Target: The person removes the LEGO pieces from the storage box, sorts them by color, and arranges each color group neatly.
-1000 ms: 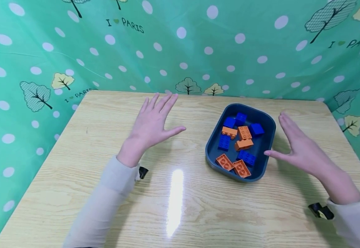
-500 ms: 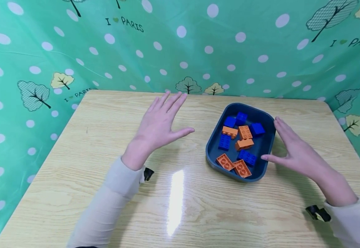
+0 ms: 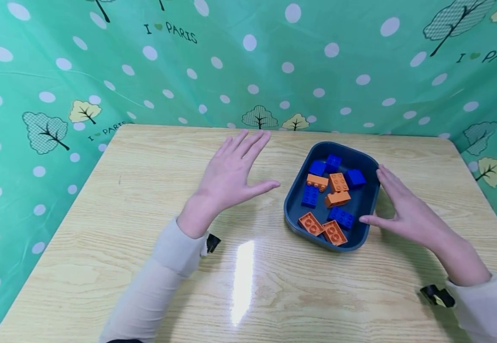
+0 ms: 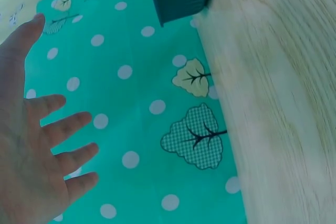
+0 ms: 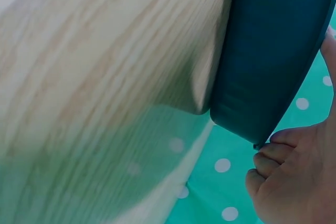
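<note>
A dark blue plastic box (image 3: pixel 289 209) with rounded corners stands on the table, right of the middle in the head view. In it lie several orange toy bricks (image 3: pixel 338 183) and several blue toy bricks (image 3: pixel 310 196); some orange ones show their hollow undersides. My right hand (image 3: pixel 415 214) is at the box's right side, fingers straight at the rim and thumb over the edge. The right wrist view shows its fingertips against the box wall (image 5: pixel 268 51). My left hand (image 3: pixel 227 176), spread and holding nothing, hovers over the table left of the box, its thumb apart from the rim.
The pale wooden table (image 3: pixel 115 228) carries a bright light reflection (image 3: pixel 243 281) near its front. A green dotted cloth (image 3: pixel 214 62) hangs behind the table and down its sides. Each sleeve has a small black device (image 3: pixel 437 296) at the wrist.
My left hand has moved right, closer to the box. My right hand has shifted slightly left, up to the box's rim. The box and bricks have stayed where they were.
</note>
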A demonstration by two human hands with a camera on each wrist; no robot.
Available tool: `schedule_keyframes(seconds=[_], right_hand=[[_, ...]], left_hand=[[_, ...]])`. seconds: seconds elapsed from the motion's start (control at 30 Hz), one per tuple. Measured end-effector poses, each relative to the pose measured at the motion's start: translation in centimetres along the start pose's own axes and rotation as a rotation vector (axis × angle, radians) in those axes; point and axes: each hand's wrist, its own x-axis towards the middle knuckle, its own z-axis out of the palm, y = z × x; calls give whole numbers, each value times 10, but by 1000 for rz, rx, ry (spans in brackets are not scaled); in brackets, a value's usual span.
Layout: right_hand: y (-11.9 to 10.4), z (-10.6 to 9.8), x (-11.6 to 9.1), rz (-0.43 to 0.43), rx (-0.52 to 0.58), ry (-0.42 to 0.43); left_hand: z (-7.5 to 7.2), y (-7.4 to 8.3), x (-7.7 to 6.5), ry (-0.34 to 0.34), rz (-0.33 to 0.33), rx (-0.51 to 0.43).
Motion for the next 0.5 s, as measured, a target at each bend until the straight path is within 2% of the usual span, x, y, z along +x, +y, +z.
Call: schedule_keyframes(seconds=[0.23,0.5], right_hand=[[2,1,1,24,19,-12],[4,2,3,24,20,-26]], left_hand=[[5,11,5,-16,43,-29],[14,27,13,-69,127,-181]])
